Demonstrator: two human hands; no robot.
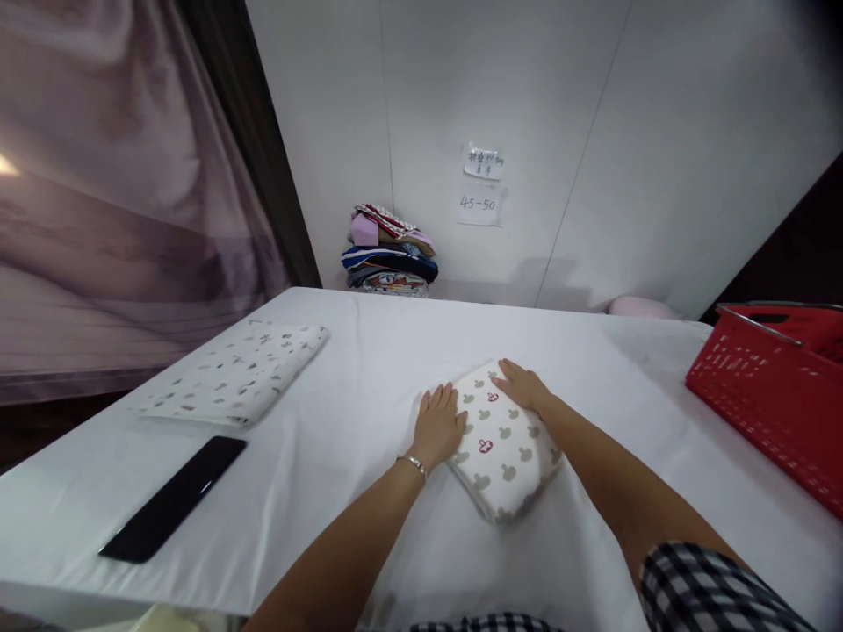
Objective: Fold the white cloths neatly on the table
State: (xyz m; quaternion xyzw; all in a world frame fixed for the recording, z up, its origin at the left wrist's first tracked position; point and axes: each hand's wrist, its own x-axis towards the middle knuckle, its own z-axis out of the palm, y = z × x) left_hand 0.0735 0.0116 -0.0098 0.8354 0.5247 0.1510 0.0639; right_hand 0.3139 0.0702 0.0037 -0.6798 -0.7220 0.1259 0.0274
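Note:
A folded white cloth with grey and red printed shapes lies at an angle on the white-covered table. My left hand, with a bracelet at the wrist, rests along the cloth's left edge, fingers stretched out. On the upper right side of the cloth lies my right hand, its fingers extended flat over the fabric. Neither hand grips the cloth; both just touch it.
To the left lie another folded patterned cloth and a black flat object. A red basket stands at the right. A pile of folded fabrics sits behind the table's far edge, against a wall with paper notes.

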